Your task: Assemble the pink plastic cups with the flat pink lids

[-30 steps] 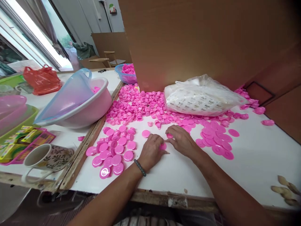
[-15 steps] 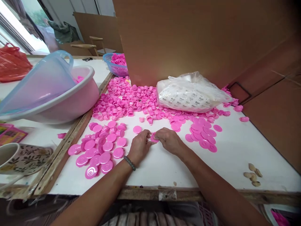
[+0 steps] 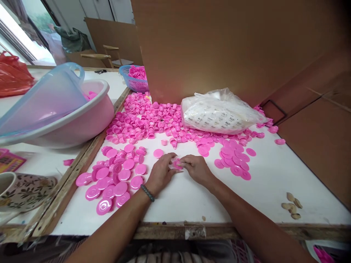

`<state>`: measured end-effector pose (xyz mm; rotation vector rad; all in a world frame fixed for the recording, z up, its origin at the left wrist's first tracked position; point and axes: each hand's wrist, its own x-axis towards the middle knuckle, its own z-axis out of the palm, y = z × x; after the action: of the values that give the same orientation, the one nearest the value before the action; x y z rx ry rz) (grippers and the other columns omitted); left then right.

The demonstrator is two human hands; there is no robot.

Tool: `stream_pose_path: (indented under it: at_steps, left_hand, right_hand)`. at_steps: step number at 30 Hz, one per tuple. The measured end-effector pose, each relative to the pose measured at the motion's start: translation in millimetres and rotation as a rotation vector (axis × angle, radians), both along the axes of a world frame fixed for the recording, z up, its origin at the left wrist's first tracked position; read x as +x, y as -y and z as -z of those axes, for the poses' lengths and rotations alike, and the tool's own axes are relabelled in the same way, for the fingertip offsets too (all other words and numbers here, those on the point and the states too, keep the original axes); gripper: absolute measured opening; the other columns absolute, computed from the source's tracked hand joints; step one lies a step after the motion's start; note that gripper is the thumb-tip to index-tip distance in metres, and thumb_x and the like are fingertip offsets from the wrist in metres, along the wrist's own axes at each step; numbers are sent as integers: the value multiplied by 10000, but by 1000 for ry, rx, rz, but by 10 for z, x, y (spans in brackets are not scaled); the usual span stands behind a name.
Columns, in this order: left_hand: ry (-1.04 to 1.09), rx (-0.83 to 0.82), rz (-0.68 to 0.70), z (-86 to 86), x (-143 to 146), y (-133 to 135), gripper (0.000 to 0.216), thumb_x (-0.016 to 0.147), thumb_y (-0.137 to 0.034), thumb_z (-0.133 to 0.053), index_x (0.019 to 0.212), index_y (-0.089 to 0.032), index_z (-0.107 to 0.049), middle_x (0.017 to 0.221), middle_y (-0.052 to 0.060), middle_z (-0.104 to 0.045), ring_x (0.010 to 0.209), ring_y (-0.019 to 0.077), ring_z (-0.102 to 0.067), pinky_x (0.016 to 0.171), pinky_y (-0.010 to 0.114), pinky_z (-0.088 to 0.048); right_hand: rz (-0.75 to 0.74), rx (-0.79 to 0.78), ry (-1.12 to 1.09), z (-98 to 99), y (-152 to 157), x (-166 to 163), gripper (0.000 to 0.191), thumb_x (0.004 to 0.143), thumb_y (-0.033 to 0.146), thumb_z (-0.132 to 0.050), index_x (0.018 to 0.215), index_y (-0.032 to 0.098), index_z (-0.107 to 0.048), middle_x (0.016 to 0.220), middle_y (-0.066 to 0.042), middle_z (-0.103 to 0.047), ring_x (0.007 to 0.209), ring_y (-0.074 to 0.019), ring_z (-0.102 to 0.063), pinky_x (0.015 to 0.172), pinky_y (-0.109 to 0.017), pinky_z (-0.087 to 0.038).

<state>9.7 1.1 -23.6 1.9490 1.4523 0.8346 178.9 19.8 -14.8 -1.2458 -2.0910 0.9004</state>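
Over the middle of the white table, my left hand (image 3: 160, 172) and my right hand (image 3: 197, 170) meet at a small pink plastic piece (image 3: 177, 163). The fingers of both are closed on it and cover much of its outline. Left of my left hand lies a pile of pink round-topped plastic parts (image 3: 120, 175), some of them cup-shaped underneath. A single pink disc (image 3: 158, 153) rests just beyond my left fingers. Flat pink discs (image 3: 233, 157) overlap one another to the right of my right hand.
Many small pink cups (image 3: 148, 118) are spread behind, beside a clear bag of printed white pieces (image 3: 222, 113). Cardboard (image 3: 205, 47) stands upright at the back. A pink basin (image 3: 93, 120), a flowered mug (image 3: 33, 191) and a blue basket (image 3: 134, 82) are leftward; shells (image 3: 292, 206) lie right.
Both hands stay together on the small pink piece, which shows at a different angle between the fingers. The whole view has shifted slightly; the piles look the same.
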Motion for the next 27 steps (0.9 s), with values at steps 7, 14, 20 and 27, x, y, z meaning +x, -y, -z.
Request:
stream_pose_path:
  at_steps: [7, 14, 20, 27]
  left_hand:
    - [218, -264, -75, -122, 45, -49, 243, 715, -366, -625, 851, -173, -568, 614, -15, -600, 544, 115, -549, 510, 207, -402]
    - [366, -642, -208, -207, 79, -128, 364, 599, -399, -710, 754, -164, -479, 446, -31, -559, 342, 90, -463, 343, 185, -325]
    - [368, -742, -220, -212, 68, -189, 287, 605, -293, -707, 646, -159, -457, 414, -21, -557, 330, 93, -486, 333, 182, -355]
    - [426, -687, -202, -156, 50, -170, 332, 590, -351, -731, 638, -153, -469, 457, -3, -585, 360, 113, -528, 353, 203, -405]
  right_hand:
    - [109, -386, -262, -130, -63, 56, 269, 837, 389, -482, 903, 173, -628, 761, -9, -612, 682, -123, -557, 639, -257, -442]
    - [-179, 89, 144, -75, -58, 100, 103, 803, 260, -590, 866, 216, -658, 820, -26, -588, 783, -150, -508, 641, -256, -395]
    - [-233, 216, 345, -105, -121, 20, 99, 806, 183, -575, 718, 175, -620, 734, -31, -546, 746, -147, -470, 581, -233, -330]
    - [-229, 144, 253, -77, -98, 64, 74, 825, 237, -562, 792, 190, -609, 738, -10, -541, 734, -131, -493, 602, -221, -339]
